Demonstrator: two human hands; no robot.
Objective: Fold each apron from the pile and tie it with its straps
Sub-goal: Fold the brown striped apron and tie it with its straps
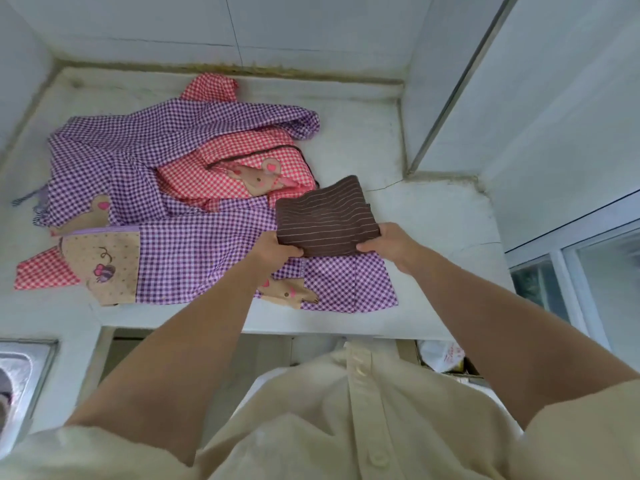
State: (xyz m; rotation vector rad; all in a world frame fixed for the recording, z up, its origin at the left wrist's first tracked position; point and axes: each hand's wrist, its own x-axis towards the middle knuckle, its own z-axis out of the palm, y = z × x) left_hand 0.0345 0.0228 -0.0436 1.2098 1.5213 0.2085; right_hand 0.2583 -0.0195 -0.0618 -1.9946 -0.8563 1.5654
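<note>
Scanning from the left, I see a steel sink (24,372) at the near-left corner, then the pile. A purple checked apron (194,251) lies spread loose across the counter (433,220), with a red checked apron (228,168) bunched among its folds toward the far side.

The left hand (275,244) grips the near-left corner of the folded brown striped apron (325,216), thumb on top and fingers curled under, pinching the cloth. The bundle lies away from both sets of fingers, toward the far side. Its long axis runs left to right between the hands. It sits over the near-right part of the purple apron, and I cannot tell whether it rests there or hangs just above.

The right hand (389,244) pinches the near-right corner, with its fingertips hidden beneath. Both hands are equally close to the bundle, so neither leads. I see no strap on it, so I cannot tell whether it is tied.

I judge the next move turns on the bare counter to the right. The right hand is nearer that space, and the bundle would travel along its own long axis.
</note>
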